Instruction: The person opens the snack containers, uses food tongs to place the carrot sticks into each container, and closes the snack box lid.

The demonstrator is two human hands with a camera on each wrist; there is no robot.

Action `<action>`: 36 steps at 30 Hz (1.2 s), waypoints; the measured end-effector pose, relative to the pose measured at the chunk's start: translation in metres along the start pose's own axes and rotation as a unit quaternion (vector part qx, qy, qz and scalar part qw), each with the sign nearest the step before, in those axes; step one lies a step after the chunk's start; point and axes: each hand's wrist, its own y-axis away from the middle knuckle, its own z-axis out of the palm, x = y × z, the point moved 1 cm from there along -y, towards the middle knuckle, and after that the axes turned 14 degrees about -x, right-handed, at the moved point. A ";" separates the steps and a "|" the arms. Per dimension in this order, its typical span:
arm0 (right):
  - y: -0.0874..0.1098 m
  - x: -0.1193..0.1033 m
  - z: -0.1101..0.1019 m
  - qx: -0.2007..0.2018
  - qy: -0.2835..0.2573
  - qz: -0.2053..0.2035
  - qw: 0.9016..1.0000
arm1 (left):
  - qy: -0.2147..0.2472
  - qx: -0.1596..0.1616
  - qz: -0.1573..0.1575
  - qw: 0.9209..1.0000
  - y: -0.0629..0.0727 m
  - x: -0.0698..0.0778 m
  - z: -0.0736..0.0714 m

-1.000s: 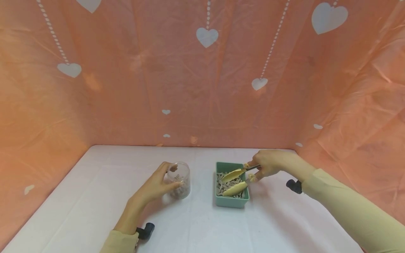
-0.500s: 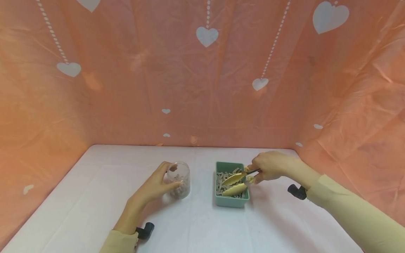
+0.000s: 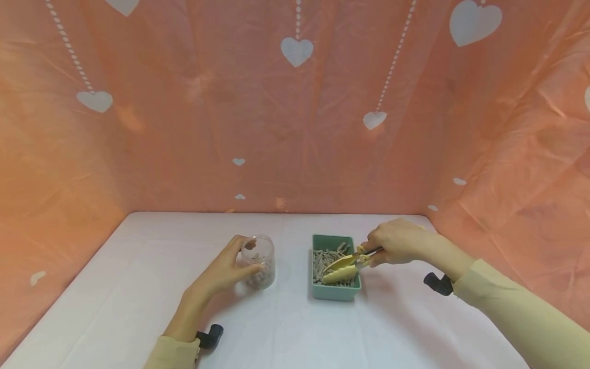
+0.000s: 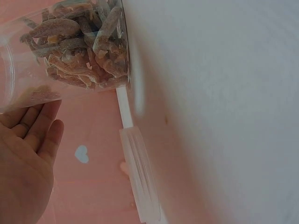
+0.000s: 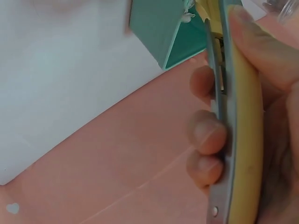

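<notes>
Jar held at the left, tongs set in the green box at the right

A clear jar (image 3: 267, 253) is stood upright on the white-covered table (image 3: 295, 333), with a green box (image 3: 334, 293) placed to its right and a bare gap left between the two. Both are flanked by the hands, which are kept well apart: the jar is met by the left hand (image 3: 223, 270), the box by the right hand (image 3: 394, 241).

The jar is clasped from its left side by the left hand, the thumb laid across the front and the fingers bent round the far wall. Its lower part is filled with brownish, strip-like pieces (image 4: 79, 46); the top is uncovered. A clear ridged piece (image 4: 141, 175) is shown near the left hand in the left wrist view.

By the right hand, yellow-headed tongs (image 3: 338, 276) are gripped, the fingers curled on one side of the handles and the thumb pressed on the other. The tong heads are reached over the box's right edge and rested among the greyish strips (image 3: 320, 266) inside, set close together; whether anything is pinched between them cannot be told.
</notes>
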 end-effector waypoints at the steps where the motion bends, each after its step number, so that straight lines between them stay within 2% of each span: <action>1: 0.001 0.000 0.001 0.003 -0.002 -0.004 1.000 | 0.000 0.000 0.000 1.000 0.000 0.000 0.000; 14: 0.011 0.007 0.016 0.060 -0.010 -0.026 0.998 | -0.013 0.004 -0.008 1.000 -0.001 0.001 -0.001; 26: 0.018 0.010 0.033 0.093 -0.051 -0.034 0.994 | -0.012 0.004 0.001 1.000 0.002 0.002 -0.001; 36: 0.025 0.013 0.043 0.106 -0.068 -0.008 0.992 | -0.015 0.008 0.003 1.000 0.002 0.002 -0.001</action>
